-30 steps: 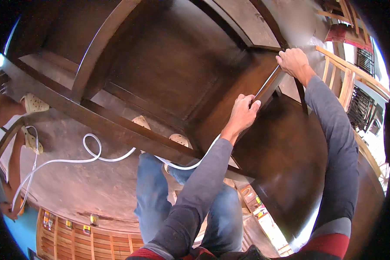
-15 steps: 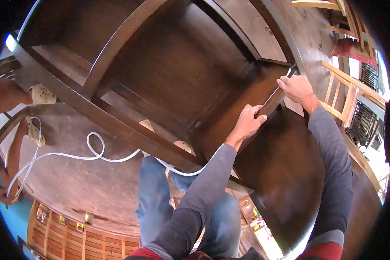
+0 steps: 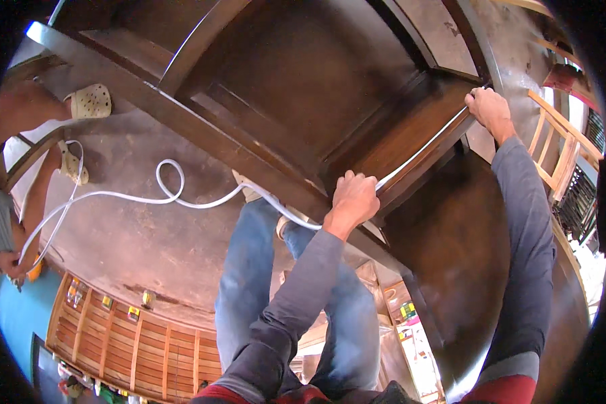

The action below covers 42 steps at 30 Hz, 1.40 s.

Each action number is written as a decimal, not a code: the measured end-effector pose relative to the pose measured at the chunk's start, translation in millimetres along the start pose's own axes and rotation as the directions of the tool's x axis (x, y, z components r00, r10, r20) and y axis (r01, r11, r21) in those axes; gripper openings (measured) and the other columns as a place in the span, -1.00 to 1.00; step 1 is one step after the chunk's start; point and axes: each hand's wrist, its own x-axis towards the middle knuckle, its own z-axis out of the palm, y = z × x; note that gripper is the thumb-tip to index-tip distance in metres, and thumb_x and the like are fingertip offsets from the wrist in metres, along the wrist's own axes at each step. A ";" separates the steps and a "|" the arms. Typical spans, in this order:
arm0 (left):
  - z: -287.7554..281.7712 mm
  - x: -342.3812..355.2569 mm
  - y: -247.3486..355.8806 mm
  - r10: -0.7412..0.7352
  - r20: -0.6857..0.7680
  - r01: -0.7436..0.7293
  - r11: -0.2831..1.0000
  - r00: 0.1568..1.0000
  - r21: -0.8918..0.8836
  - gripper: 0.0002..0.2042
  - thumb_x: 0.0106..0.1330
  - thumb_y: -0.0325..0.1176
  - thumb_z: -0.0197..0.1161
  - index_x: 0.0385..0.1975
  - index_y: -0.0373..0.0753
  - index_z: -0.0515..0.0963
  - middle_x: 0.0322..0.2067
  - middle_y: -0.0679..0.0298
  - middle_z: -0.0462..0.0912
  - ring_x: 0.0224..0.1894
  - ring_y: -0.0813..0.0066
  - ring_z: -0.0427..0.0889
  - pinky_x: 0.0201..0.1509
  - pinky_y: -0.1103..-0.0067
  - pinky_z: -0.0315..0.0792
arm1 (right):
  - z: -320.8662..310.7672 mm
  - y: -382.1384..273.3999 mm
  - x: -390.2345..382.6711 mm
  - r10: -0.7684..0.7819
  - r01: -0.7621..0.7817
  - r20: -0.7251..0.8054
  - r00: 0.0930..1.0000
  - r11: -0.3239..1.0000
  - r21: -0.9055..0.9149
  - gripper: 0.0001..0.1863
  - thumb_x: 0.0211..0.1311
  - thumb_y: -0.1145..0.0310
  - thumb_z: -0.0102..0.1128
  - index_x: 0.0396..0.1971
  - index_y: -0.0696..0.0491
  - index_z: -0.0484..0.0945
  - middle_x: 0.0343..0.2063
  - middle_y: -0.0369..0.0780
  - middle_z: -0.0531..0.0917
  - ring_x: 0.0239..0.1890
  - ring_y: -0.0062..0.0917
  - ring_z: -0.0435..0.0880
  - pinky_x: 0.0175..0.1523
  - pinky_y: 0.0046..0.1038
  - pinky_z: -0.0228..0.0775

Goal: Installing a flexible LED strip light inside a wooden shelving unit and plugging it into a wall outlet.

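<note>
A white flexible strip (image 3: pixel 417 153) runs along the narrow rail of a dark brown wooden frame (image 3: pixel 108 77). My left hand (image 3: pixel 352 200) is closed on the strip at the rail's lower end, near the frame's long beam. My right hand (image 3: pixel 491 111) has its fingers closed on the strip's far end at the rail's upper corner. The strip's loose length loops leftward over the concrete floor (image 3: pixel 128 249). Dark panels (image 3: pixel 451 249) lie beside and behind the rail. What lies under my fingers is partly hidden.
At the left a co-worker's hand (image 3: pixel 10 262) holds the loose strip; their legs and perforated clogs (image 3: pixel 91 101) show beside it. My jeans-clad legs are below me. A light wooden chair (image 3: pixel 562 158) stands at right. A slatted wooden piece (image 3: pixel 128 343) and small containers line the lower left.
My left hand has slid down along the rail toward the long beam, away from my right hand, exposing more white strip between them. The view has also shifted slightly.
</note>
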 end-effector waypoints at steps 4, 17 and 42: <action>-3.5 -22.0 8.7 0.026 -0.018 -0.023 0.989 1.000 0.143 -0.81 0.02 -0.41 0.18 -0.36 -0.32 0.57 -0.36 0.03 0.59 -0.19 0.09 0.50 -0.13 0.30 0.37 | -4.9 -26.0 3.4 -0.123 0.129 0.045 0.991 0.981 -0.147 -0.71 0.15 0.23 0.05 -0.48 0.10 0.67 -0.43 -0.03 0.69 -0.33 -0.18 0.70 -0.21 -0.23 0.56; 5.9 -143.5 19.2 -0.212 -0.192 0.131 0.921 0.958 -0.366 -0.76 0.25 -0.51 0.05 -0.10 -0.37 0.48 -0.31 -0.04 0.53 -0.25 -0.06 0.43 -0.13 0.22 0.29 | -16.3 -287.5 -103.4 -0.619 0.435 0.426 0.659 0.777 0.455 -0.75 -0.03 0.32 0.18 -0.34 0.07 0.70 -0.26 -0.11 0.69 -0.10 -0.23 0.62 -0.06 -0.26 0.40; -24.8 -140.7 30.3 -0.107 0.071 0.119 0.973 0.992 -0.198 -0.53 0.00 -0.52 0.19 -0.01 -0.45 0.37 -0.25 -0.06 0.48 -0.14 -0.01 0.44 -0.04 0.27 0.36 | 136.7 -356.6 -71.9 -0.518 0.388 0.607 0.603 0.855 0.344 -0.68 0.13 0.39 0.08 -0.11 -0.03 0.66 0.00 -0.20 0.63 0.09 -0.38 0.57 0.20 -0.36 0.32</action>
